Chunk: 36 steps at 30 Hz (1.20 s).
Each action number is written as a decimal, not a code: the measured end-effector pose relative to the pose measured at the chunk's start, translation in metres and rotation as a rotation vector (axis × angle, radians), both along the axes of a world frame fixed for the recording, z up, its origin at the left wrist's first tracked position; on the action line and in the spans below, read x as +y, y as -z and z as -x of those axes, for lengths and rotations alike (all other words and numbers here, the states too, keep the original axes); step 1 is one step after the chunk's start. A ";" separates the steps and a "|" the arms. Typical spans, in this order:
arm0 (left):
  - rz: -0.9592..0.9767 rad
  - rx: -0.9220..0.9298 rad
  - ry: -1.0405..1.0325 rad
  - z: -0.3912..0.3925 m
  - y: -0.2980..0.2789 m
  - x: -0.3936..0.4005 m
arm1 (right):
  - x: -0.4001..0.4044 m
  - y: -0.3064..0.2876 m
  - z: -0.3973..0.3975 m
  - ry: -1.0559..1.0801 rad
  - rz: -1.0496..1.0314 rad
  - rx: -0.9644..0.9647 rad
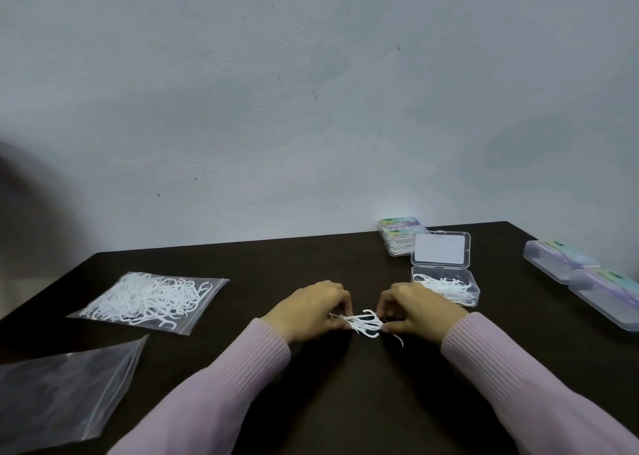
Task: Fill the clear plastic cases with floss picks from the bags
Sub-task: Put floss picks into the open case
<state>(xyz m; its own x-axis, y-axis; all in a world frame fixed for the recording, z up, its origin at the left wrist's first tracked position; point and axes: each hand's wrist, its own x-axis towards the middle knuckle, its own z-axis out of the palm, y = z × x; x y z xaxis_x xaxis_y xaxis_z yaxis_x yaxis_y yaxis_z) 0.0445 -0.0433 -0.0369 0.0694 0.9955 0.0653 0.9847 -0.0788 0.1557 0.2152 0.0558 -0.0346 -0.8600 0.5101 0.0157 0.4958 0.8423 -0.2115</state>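
A small bundle of white floss picks (363, 324) lies low over the dark table, pinched from both sides. My left hand (311, 311) grips its left end and my right hand (420, 311) grips its right end. Just behind my right hand stands an open clear plastic case (446, 287), its lid tilted back, with several picks inside. At the left lies a clear zip bag (148, 300) full of white floss picks.
An empty-looking clear bag (58, 392) lies at the near left. Closed cases with coloured labels (401, 235) are stacked by the wall; more closed cases (587, 274) line the right edge. The table (311, 264) ends at a grey wall.
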 end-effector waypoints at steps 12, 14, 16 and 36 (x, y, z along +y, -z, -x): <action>-0.074 0.285 0.031 0.006 0.002 -0.008 | -0.009 -0.003 0.013 0.119 -0.028 -0.162; -0.082 0.308 0.028 0.008 0.004 -0.008 | -0.008 -0.001 0.013 0.081 -0.034 -0.151; -0.083 0.312 0.018 0.009 0.004 -0.008 | -0.007 0.000 0.011 0.056 -0.027 -0.153; -0.329 -0.368 -0.179 0.030 -0.004 -0.011 | -0.004 -0.005 0.006 0.039 -0.177 -0.238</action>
